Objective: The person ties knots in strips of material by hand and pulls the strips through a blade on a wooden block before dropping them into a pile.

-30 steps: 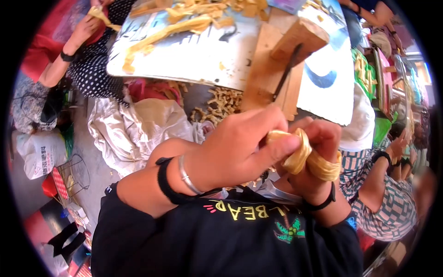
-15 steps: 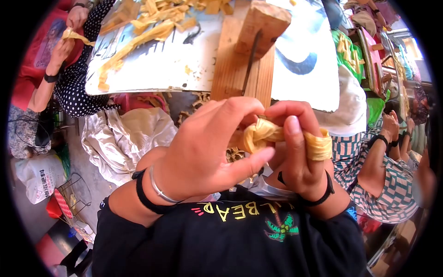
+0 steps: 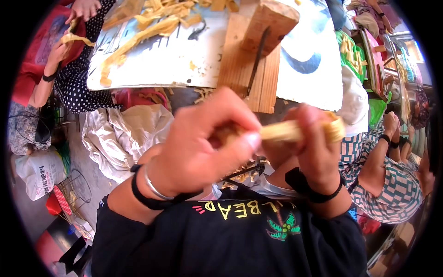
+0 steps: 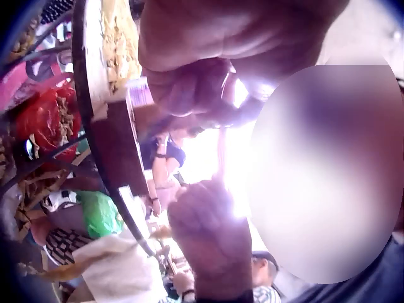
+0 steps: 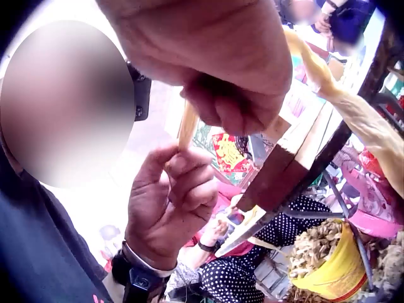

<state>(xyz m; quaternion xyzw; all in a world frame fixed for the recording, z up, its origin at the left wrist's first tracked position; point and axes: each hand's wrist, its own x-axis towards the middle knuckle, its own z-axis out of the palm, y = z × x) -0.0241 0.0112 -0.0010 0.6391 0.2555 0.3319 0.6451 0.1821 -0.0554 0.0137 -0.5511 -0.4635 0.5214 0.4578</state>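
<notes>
My left hand [image 3: 198, 147] pinches one end of a pale yellow pliable strip [image 3: 282, 132] between thumb and curled fingers, in front of my chest. The strip runs taut across to my right hand [image 3: 317, 150], whose fingers grip it; a loop of it wraps around those fingers. Both hands are blurred in the head view. In the right wrist view the strip shows as a short tight length above the left fingers [image 5: 183, 173], and a loose tail [image 5: 353, 110] hangs off beyond the right hand.
Ahead stands a white table [image 3: 203, 64] with loose yellow strips [image 3: 157, 27] and a wooden board [image 3: 265, 90] bearing a block [image 3: 272, 25] and metal rod [image 3: 258, 62]. White cloth [image 3: 129, 138] lies left. Another person's hand [image 3: 59, 53] holds a strip. A yellow container [image 5: 331, 268] holds knotted pieces.
The left hand, half a second ago loosely spread beside a knotted bunch in the strip, now pinches the strip. My hands have drawn apart, and the length between them is straight.
</notes>
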